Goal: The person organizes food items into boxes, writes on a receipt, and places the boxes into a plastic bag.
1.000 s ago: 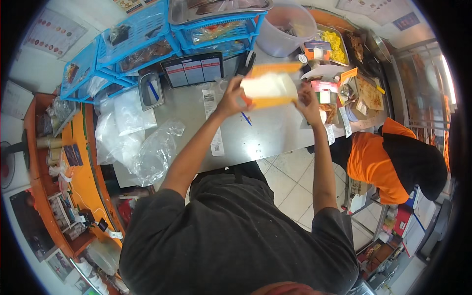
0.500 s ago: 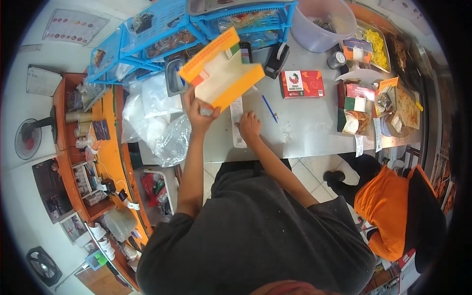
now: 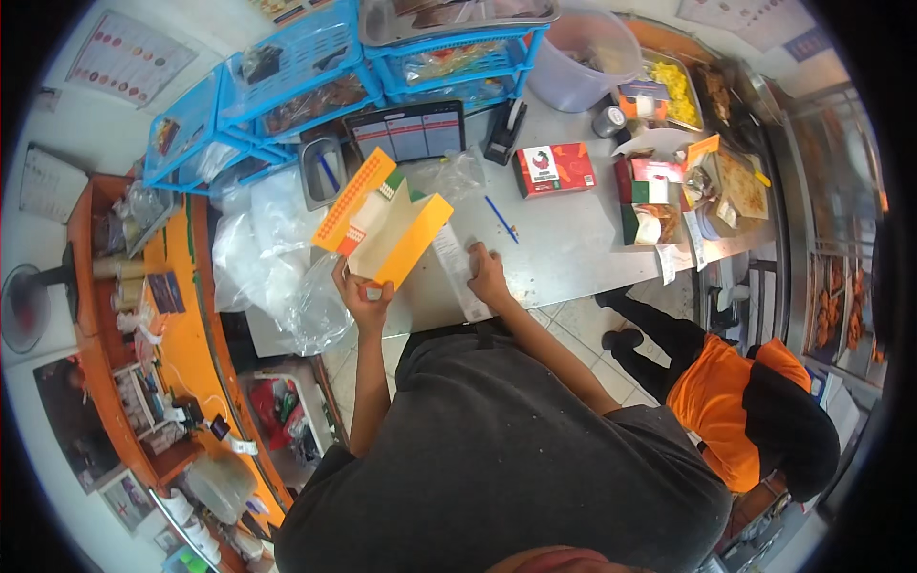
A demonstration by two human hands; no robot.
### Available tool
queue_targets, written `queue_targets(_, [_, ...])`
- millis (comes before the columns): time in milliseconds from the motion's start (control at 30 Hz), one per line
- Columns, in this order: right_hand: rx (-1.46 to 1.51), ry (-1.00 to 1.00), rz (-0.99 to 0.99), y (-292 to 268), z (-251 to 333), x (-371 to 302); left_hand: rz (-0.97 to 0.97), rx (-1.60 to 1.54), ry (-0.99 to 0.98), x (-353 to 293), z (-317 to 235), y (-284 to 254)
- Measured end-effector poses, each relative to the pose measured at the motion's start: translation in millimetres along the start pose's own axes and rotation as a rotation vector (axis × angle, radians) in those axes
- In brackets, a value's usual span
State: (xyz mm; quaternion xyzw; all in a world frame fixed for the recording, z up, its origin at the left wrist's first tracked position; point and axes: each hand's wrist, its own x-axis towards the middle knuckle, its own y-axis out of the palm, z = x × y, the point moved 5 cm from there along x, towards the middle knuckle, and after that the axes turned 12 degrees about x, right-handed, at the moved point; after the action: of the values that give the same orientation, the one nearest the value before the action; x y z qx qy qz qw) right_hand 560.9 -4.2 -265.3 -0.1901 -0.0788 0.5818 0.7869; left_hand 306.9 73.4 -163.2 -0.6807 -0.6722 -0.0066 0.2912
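My left hand (image 3: 365,294) is closed on the lower edge of an orange-and-white cardboard food box (image 3: 415,241). The box stands partly folded, its orange walls raised and its white inside facing up, tilted above the steel table. Beside it, a long white receipt (image 3: 449,250) lies on the metal near the table's front edge. My right hand (image 3: 489,277) is at the receipt's right side, fingers slightly bent and apart, with nothing visible in them. A blue pen (image 3: 501,219) lies just beyond that hand.
A red closed box (image 3: 554,170), black tape dispenser (image 3: 504,132) and tablet (image 3: 409,132) are at the back. Clear plastic bags (image 3: 277,272) are heaped left, below blue racks (image 3: 287,76). Filled food boxes (image 3: 654,205) stand right. A person in orange and black (image 3: 735,406) bends at the right.
My left hand has lowered the cardboard box toward me, uncovering the tablet. My right hand has shifted to the receipt's right edge. The whole view has turned slightly.
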Motion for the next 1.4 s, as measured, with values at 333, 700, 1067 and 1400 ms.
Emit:
queue_targets(333, [-0.327, -0.017, 0.056, 36.7, 31.0, -0.2, -0.056, -0.022, -0.116, -16.9, 12.3, -12.0])
queue_targets(700, [0.139, -0.049, -0.151, -77.8, 45.3, 35.1, -0.110, 0.026, -0.100, -22.1, 13.3, -26.0])
queue_targets(1067, [0.658, -0.307, -0.062, -221.0, -16.7, 173.3, 0.217, -0.142, 0.390, 73.4, -87.5, 182.8])
queue_targets(1400, [0.051, -0.065, -0.264, -239.9, -23.5, 134.5, 0.329, -0.066, 0.332, 85.4, -84.9, 273.4])
